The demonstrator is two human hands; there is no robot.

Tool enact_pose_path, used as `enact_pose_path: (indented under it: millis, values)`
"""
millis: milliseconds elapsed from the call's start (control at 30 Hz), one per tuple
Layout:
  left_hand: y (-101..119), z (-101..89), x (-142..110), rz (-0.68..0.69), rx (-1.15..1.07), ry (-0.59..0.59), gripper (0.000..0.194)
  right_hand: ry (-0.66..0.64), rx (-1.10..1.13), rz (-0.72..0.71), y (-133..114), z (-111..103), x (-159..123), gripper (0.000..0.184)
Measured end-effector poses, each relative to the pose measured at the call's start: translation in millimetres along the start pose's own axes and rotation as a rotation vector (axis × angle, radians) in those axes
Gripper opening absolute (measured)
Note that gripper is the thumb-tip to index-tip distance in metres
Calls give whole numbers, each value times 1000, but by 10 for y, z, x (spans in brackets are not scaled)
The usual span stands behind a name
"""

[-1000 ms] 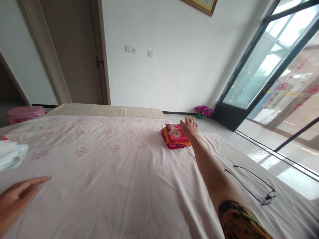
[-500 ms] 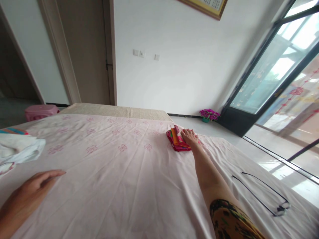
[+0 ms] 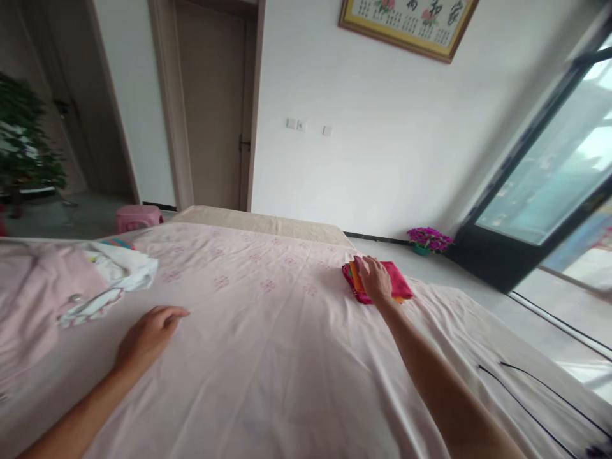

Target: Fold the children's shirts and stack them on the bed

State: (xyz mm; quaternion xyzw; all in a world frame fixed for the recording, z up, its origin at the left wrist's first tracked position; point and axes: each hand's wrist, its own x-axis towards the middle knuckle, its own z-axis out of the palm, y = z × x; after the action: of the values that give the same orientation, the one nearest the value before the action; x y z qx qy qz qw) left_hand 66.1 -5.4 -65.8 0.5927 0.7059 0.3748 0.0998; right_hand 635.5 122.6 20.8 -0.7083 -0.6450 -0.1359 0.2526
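My right hand (image 3: 375,275) rests flat on a small stack of folded cloth (image 3: 400,280) in red, orange and pink, its fingers stretched over the left part. The stack lies near the right far edge of a surface spread with a pale pink flowered sheet (image 3: 268,370). To the left, my left hand (image 3: 150,333) is over the sheet with nothing in it, fingers loosely extended. Beyond that hand is a loose heap of pink and white clothes (image 3: 52,287). Whether the left hand touches the sheet, I cannot tell.
Eyeglasses, of which mainly the dark temples (image 3: 530,403) show, lie at the lower right. Past the far edge stand a pink plastic stool (image 3: 138,218) and purple flowers in a pot (image 3: 429,239). A leafy plant (image 3: 23,140) is at the far left.
The view has swung left, bringing more of the clothes heap into sight. My right hand has shifted leftward on the cloth stack, uncovering its right part. More of my left forearm shows.
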Motion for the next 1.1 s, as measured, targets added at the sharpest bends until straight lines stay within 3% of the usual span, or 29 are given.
enact_pose_path:
  millis: [167, 267, 333, 433, 533, 667, 900, 1100]
  values:
    - [14, -35, -43, 67, 73, -40, 31, -358, 108, -257, -789, 387, -689, 50]
    - [75, -74, -62, 63, 78, -30, 31, -534, 76, -456, -1208, 487, -1150, 48]
    - [103, -93, -73, 64, 75, -23, 31, -557, 54, -431, -1436, 476, -1402, 52]
    - [113, -102, -82, 67, 77, -12, 29, -484, 30, -343, -1665, 393, -1628, 60]
    - [116, -112, -81, 54, 83, 20, 29, -445, 21, -330, -1767, 298, -1681, 57]
    - [102, -222, -67, 2, 121, 155, 35, -440, 27, -320, -1814, 214, -1652, 55]
    - [-257, -669, -56, -221, 359, 620, 43, -399, 43, -309, -1849, 160, -1672, 52]
    - [-543, -896, -29, -500, 322, 654, 49, -398, 42, -308, -1843, 164, -1667, 51]
